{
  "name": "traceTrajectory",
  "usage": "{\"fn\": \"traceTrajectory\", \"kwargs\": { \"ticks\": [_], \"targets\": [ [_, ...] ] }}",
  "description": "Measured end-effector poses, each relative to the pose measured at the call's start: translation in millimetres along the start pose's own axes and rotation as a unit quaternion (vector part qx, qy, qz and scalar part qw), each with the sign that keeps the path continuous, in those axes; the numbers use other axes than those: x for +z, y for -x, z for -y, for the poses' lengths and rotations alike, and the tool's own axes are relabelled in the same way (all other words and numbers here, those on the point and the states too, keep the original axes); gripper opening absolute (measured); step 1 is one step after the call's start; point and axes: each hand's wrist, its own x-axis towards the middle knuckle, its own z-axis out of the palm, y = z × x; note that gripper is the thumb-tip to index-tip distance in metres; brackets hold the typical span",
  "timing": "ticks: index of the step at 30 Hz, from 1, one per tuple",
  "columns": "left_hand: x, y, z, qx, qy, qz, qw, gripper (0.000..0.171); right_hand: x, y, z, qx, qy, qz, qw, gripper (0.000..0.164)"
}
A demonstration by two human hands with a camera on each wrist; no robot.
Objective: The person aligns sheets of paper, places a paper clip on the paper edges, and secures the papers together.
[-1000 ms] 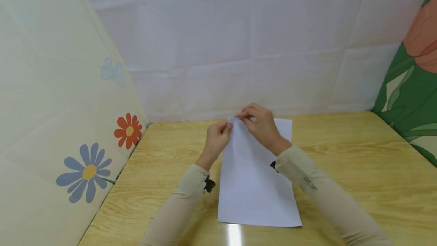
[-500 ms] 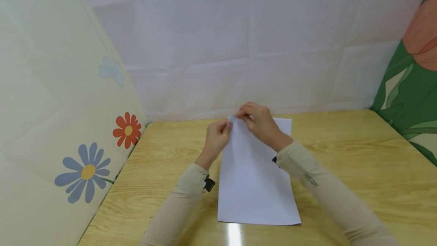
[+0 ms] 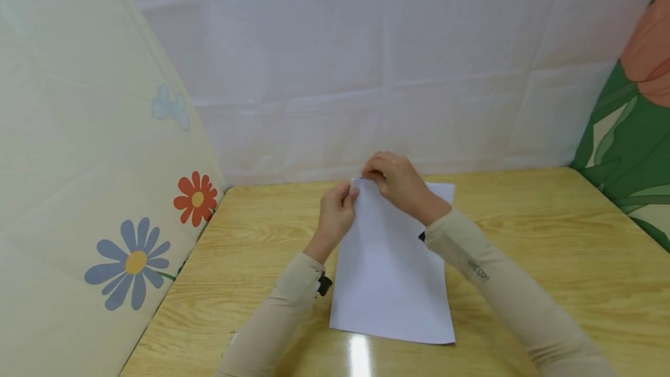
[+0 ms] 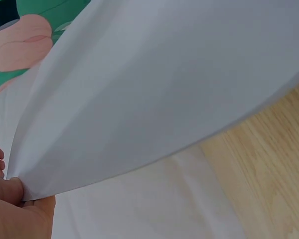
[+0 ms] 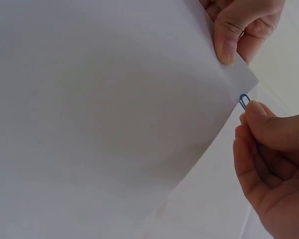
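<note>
White paper slants up from the table, its far left corner raised. My left hand pinches that corner between thumb and fingers; the left wrist view shows the thumb pressed on the paper's edge. Between the thumb and fingertips of my right hand is a blue paper clip. The clip's rounded end sits right at the paper's top edge, close to the corner. In the head view my right hand is over the top edge, just right of the left hand, and mostly hides the clip.
A wood-grain table lies under the paper. Behind it hangs a pale creased cloth. A panel with printed flowers stands at the left, and one with a large tulip print at the right.
The paper's near edge has swung slightly left and up in the head view. Both hands stay at the corner; the right hand has tilted a little, its knuckles higher.
</note>
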Motion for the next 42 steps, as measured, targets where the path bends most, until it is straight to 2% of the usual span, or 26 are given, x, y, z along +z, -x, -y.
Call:
{"fn": "traceTrajectory", "kwargs": {
  "ticks": [4, 8, 14, 16, 20, 23, 27, 29, 36, 42],
  "targets": [
    [3.1, 2.2, 0.4, 0.023, 0.001, -0.013, 0.9997, 0.005, -6.1, -3.8, 1.0, 0.004, 0.006, 0.039, 0.999, 0.008],
    [5.3, 3.6, -2.1, 0.027, 0.008, -0.018, 0.9995, 0.010, -10.2, -5.9, 2.1, 0.007, 0.015, 0.069, 0.997, 0.008],
    [8.4, 4.6, -3.4, 0.017, 0.016, -0.028, 0.9993, 0.014, -9.5, -6.2, 2.1, -0.003, 0.028, 0.077, 0.997, 0.009],
    [8.7, 4.9, -2.4, 0.019, 0.015, -0.031, 0.9992, 0.015, -7.3, -4.9, 2.3, 0.012, 0.026, 0.075, 0.997, 0.011],
    [7.7, 5.3, -1.6, 0.019, 0.016, -0.036, 0.9991, 0.014, -1.3, -0.4, 4.1, 0.074, 0.001, 0.061, 0.995, 0.018],
    [6.2, 5.1, -2.5, 0.012, 0.023, -0.036, 0.9990, 0.014, 4.7, 2.2, 4.8, 0.116, -0.026, 0.030, 0.992, 0.019],
    [5.7, 4.6, -2.3, 0.001, 0.037, -0.042, 0.9984, 0.013, 10.3, 3.7, 4.4, 0.139, -0.049, -0.020, 0.989, 0.014],
    [6.5, 4.7, -2.1, -0.001, 0.040, -0.045, 0.9982, 0.013, 10.6, 4.8, 3.0, 0.134, -0.056, -0.035, 0.989, 0.012],
    [7.0, 4.0, -5.3, 0.005, 0.037, -0.056, 0.9977, 0.012, 10.3, 3.0, -4.0, 0.064, -0.057, -0.041, 0.995, 0.010],
    [7.0, 5.0, -6.5, 0.005, 0.037, -0.059, 0.9976, 0.012, 11.6, 3.4, -3.9, 0.060, -0.067, -0.027, 0.996, 0.010]
  ]
}}
